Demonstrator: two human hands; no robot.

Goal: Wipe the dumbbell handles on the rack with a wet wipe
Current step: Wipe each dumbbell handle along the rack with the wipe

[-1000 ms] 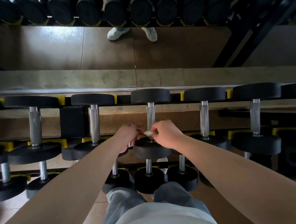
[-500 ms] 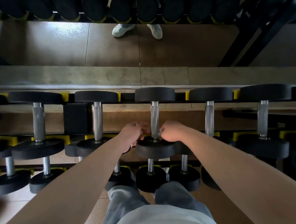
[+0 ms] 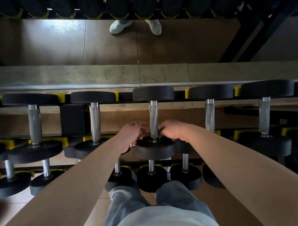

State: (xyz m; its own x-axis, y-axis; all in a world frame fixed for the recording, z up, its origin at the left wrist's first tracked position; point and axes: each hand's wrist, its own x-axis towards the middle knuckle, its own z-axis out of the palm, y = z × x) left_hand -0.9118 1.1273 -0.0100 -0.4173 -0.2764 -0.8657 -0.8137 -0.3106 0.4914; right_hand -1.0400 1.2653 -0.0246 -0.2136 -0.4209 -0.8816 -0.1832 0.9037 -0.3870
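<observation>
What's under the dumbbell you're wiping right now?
Below the middle dumbbell sits a lower tier of smaller dumbbells. Their near heads show; the far ends are hidden behind its near head, the left hand and right hand.

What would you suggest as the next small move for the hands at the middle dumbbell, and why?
Probably slide the wipe up the middle handle. Both the left hand and right hand sit at its near end, and the knurled length above them is bare.
</observation>
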